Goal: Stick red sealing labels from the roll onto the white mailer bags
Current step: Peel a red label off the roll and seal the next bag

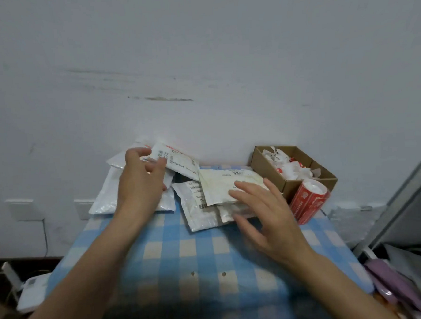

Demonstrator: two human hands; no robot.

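Several white mailer bags lie at the far end of the checked table. My left hand (142,180) pinches one white mailer bag (178,162) with a red label strip at its top edge, held over a pile of bags (106,196) at the far left. My right hand (261,212) hovers with spread, relaxed fingers over a second stack of mailer bags (220,185) in the middle. The red label roll (309,199) lies on its side at the right, beside the stack.
A brown cardboard box (260,161) holding crumpled backing paper stands at the back right, against the white wall. The blue checked tablecloth (185,253) covers a narrow table. Clutter sits on the floor at both sides, with a grey frame (401,198) at right.
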